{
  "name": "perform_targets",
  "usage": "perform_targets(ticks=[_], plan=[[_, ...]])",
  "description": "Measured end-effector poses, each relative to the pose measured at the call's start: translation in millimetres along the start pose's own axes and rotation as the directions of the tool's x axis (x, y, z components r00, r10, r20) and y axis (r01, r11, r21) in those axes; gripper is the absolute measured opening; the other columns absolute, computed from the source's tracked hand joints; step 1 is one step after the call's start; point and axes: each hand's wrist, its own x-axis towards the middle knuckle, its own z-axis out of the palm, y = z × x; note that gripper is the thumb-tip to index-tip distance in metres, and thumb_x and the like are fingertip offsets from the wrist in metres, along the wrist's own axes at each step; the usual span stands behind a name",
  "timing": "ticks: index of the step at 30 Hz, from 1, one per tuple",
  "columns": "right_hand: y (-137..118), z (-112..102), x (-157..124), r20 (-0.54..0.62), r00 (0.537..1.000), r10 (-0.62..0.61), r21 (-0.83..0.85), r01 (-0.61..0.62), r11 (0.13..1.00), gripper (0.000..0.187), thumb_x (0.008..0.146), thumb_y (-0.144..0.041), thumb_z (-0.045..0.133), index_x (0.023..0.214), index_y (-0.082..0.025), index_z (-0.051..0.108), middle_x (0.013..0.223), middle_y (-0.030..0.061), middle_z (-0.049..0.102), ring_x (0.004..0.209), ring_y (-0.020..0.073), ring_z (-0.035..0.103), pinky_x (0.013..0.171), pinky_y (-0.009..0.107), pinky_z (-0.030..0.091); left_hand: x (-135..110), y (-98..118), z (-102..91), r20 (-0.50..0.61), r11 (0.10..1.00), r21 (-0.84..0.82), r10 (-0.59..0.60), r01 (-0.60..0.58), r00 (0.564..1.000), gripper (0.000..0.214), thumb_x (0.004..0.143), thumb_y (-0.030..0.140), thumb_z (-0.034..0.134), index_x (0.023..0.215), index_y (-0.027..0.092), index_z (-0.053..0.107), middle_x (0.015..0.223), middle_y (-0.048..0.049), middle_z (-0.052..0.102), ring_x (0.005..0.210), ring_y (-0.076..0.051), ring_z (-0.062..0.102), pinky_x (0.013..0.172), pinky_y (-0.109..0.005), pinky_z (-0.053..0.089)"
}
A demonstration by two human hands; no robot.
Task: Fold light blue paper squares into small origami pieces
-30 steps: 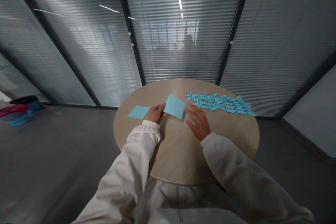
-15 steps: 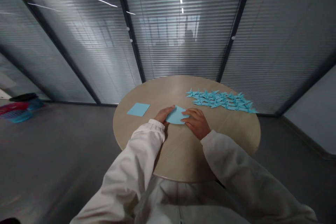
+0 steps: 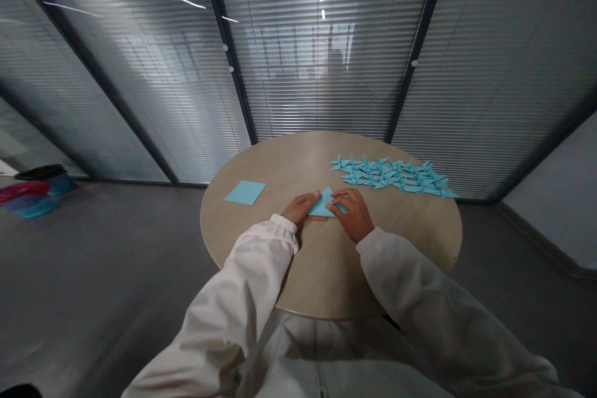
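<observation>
A light-blue sheet of origami paper is held between my two hands above the middle of the round table; it now looks like a triangle with its point away from me. My left hand grips its left side, thumb on top and fingers beneath. On its right side, my right hand pinches the paper between thumb and fingers. Flat on the table to the left lies blue square paper. Several folded blue paper cranes stand in rows at the right back.
The round wooden table has its near edge against my body. Behind it rises a glass partition with blinds. Red and blue baskets sit on the floor at the far left.
The paper has gone from a wider, four-sided shape to a triangle. My left hand has shifted slightly right, and the fingers of my right hand have drawn closer together on the paper.
</observation>
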Motion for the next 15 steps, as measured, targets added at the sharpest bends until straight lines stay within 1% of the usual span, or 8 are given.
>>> perform_targets(ticks=[2,4,6,9,12,15], plan=[[1,0,1,-0.027,0.999,0.044,0.028,-0.043,0.999,0.01,0.077,-0.031,0.062,0.074,-0.021,0.065,0.094,0.0059,0.059,0.094,0.0209,0.053,0.087,0.038,0.042,-5,2,5.3,0.052,1.0,0.014,-0.009,0.008,0.999,0.051,0.058,0.051,0.072,0.086,0.01,0.062,0.082,-0.0065,0.062,0.076,-0.017,0.06,0.07,-0.036,0.054],[1,0,2,-0.047,0.996,0.08,0.077,-0.077,0.994,0.01,0.077,-0.031,0.062,0.075,-0.021,0.064,0.095,0.0061,0.058,0.094,0.02,0.054,0.087,0.036,0.043,-9,3,8.1,0.068,0.995,0.092,0.022,-0.028,0.997,0.05,0.052,0.043,0.078,0.086,0.01,0.061,0.08,-0.0039,0.061,0.074,-0.015,0.059,0.071,-0.033,0.053],[1,0,2,-0.057,0.992,0.115,0.133,-0.107,0.985,0.01,0.076,-0.031,0.062,0.075,-0.021,0.063,0.095,0.0059,0.057,0.093,0.0192,0.055,0.086,0.035,0.044,-11,4,9.5,0.068,0.973,0.217,0.065,-0.078,0.996,0.05,0.048,0.037,0.08,0.087,0.011,0.062,0.076,-0.0008,0.061,0.069,-0.012,0.058,0.069,-0.028,0.051],[0,1,3,-0.048,0.982,0.183,0.209,-0.169,0.963,0.013,0.074,-0.034,0.063,0.074,-0.021,0.061,0.094,0.005,0.059,0.091,0.019,0.056,0.087,0.035,0.044,-14,6,11.8,0.037,0.927,0.357,0.113,-0.119,0.993,0.047,0.047,0.035,0.08,0.084,0.011,0.063,0.068,0.0012,0.062,0.063,-0.012,0.058,0.064,-0.024,0.048],[1,2,2,-0.01,0.959,0.285,0.298,-0.269,0.916,0.016,0.071,-0.036,0.064,0.074,-0.021,0.059,0.092,0.0039,0.062,0.09,0.0193,0.058,0.087,0.036,0.044,-15,8,14.7,0.0,0.923,0.367,0.125,-0.116,0.992,0.043,0.048,0.037,0.078,0.078,0.011,0.063,0.064,0.0013,0.062,0.059,-0.012,0.058,0.06,-0.023,0.047],[3,5,2,0.03,0.918,0.396,0.422,-0.371,0.827,0.022,0.067,-0.037,0.067,0.076,-0.02,0.056,0.093,0.0042,0.063,0.088,0.0195,0.059,0.084,0.036,0.045,-16,6,15.7,-0.011,0.93,0.347,0.134,-0.122,0.991,0.04,0.05,0.038,0.077,0.076,0.011,0.063,0.062,0.0013,0.062,0.056,-0.012,0.058,0.057,-0.022,0.046]])
